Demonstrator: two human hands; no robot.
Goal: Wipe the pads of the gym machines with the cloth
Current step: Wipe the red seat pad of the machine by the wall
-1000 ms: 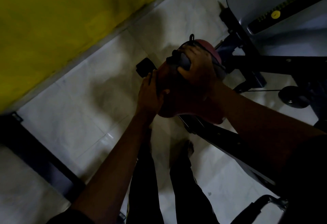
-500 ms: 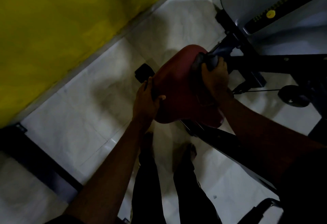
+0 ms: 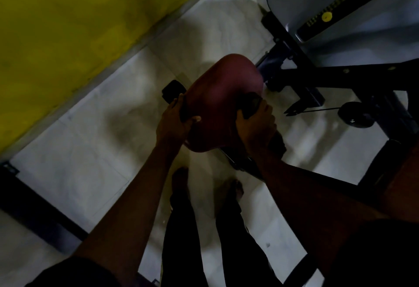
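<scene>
Red pad point(image 3: 223, 91) in left grip point(image 3: 174, 125), cloth point(image 3: 250, 104) in right grip point(image 3: 255, 128)

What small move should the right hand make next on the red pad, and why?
Probably sweep the cloth across the bare top of the red pad: the right hand holds it at the right side, while the left hand grips the left edge.

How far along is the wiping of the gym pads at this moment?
Done: nothing can be confirmed. In hand: the left hand grips the red pad at its edge while the right hand presses the dark cloth on its right side. Left: likely the black roller pad.
</scene>
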